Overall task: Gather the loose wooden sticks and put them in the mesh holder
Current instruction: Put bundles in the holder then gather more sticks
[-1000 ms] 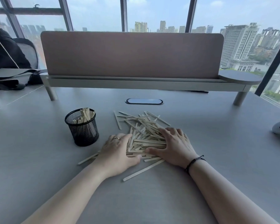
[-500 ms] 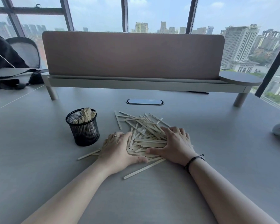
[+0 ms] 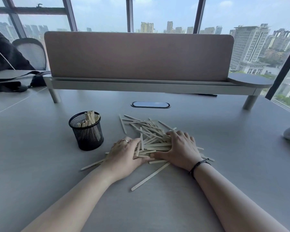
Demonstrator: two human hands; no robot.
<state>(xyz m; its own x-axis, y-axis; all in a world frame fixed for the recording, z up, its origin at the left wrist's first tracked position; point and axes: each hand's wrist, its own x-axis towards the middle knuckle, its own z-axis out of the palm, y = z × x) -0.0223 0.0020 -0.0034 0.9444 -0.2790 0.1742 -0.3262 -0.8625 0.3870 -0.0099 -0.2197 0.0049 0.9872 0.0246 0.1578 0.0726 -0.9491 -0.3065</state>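
Head camera: the pile of pale flat wooden sticks (image 3: 151,136) lies just right of the black cylindrical mesh holder (image 3: 86,131), tighter than a second ago as my hands have closed in, so I judge a bundle nearly ready to lift. My left hand (image 3: 124,154) and right hand (image 3: 179,148) press the heap from either side, fingers loosely bent, gripping nothing yet. Strays remain on the grey desk (image 3: 40,164) nearer me than the holder.

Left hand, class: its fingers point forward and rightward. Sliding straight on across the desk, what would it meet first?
The left hand already touches the pile of wooden sticks, so it would push into that first. The right hand probably comes next; depth is unclear.
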